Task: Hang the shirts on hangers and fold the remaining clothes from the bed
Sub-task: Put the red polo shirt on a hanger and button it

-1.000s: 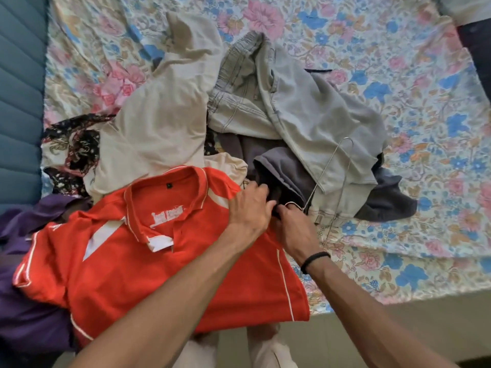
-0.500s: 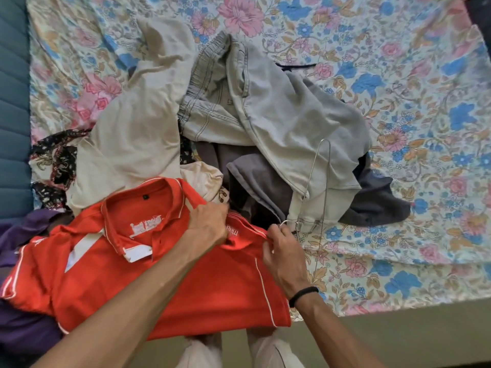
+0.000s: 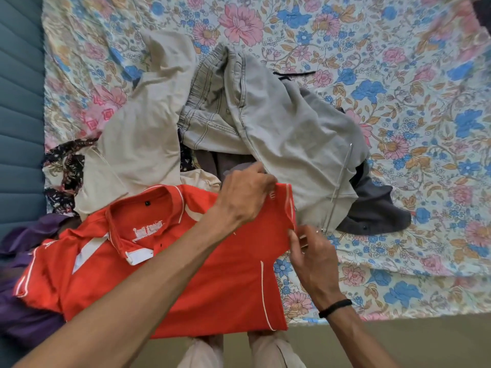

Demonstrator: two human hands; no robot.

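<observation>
A red polo shirt (image 3: 218, 282) with white piping lies front-up at the near edge of the bed, collar to the left. My left hand (image 3: 247, 192) grips the top of its right sleeve. Just below that sleeve's hem, my right hand (image 3: 310, 251) pinches the cloth. A thin wire hanger (image 3: 342, 176) lies on the grey trousers (image 3: 281, 128) right behind my hands. A beige garment (image 3: 143, 139) lies to the left of the trousers.
A dark grey garment (image 3: 372, 205) sticks out from under the trousers. A purple garment (image 3: 24, 314) and a black patterned cloth (image 3: 66, 176) lie at the left. The floral bedsheet (image 3: 398, 102) covers the bed; a blue padded headboard (image 3: 18, 128) runs along the left.
Both hands have pulled the red shirt's right sleeve out from the pile and spread it toward the right. The right hand has moved from the hanger's hook to the sleeve hem.
</observation>
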